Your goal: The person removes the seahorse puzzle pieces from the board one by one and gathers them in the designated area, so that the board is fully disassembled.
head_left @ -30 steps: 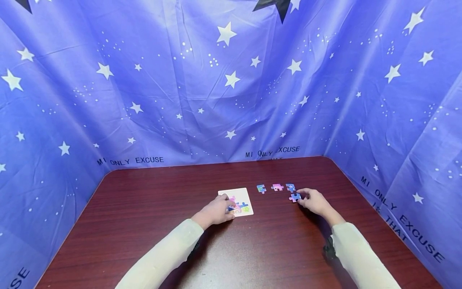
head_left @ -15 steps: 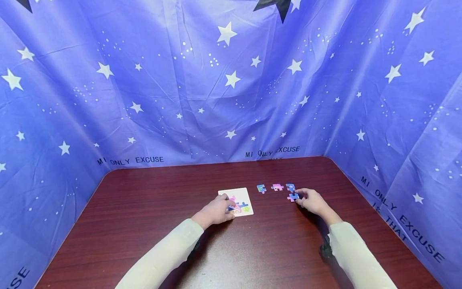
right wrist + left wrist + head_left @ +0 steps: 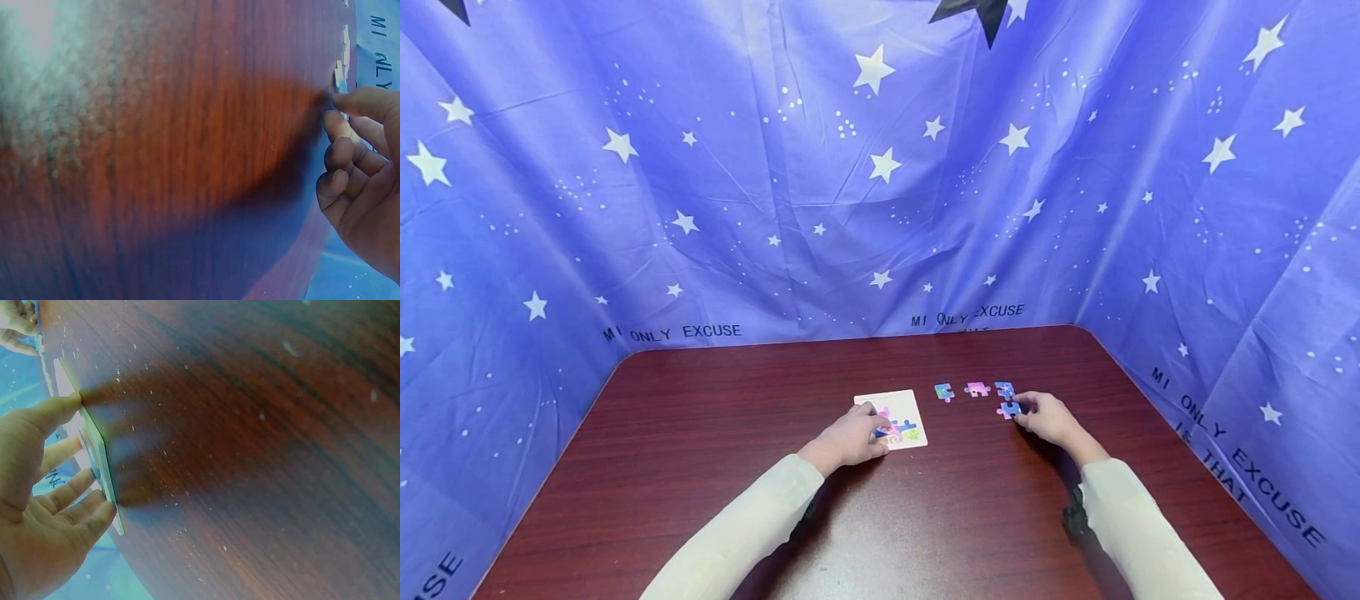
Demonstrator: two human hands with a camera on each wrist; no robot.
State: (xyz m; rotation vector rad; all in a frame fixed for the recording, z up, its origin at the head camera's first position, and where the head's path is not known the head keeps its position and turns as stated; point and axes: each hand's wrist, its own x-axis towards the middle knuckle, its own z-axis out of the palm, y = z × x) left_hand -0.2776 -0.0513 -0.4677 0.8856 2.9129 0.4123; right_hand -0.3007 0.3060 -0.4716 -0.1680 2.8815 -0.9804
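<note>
My left hand (image 3: 850, 435) holds a square white puzzle board (image 3: 891, 398) at its near left side. In the left wrist view, thumb and little finger touch the near edge of the board (image 3: 100, 442); the other fingers reach over it. Pink, blue and green pieces lie in the board, partly hidden by the hand. To the right, my right hand (image 3: 1051, 419) pinches a blue and pink jigsaw piece (image 3: 1007, 409) at its right edge, low on the table. Right behind that piece lies a blue jigsaw piece (image 3: 1003, 388); whether they touch is too small to tell.
A pink jigsaw piece (image 3: 977, 389) and a blue-green one (image 3: 943, 392) lie in a row between the board and the right hand. The dark red wooden table (image 3: 760, 383) ends at a blue star-printed cloth (image 3: 790, 250) behind and at both sides.
My right hand has slid its jigsaw piece slightly left, closer below the blue piece, then stayed nearly still. My left hand and the board have not moved.
</note>
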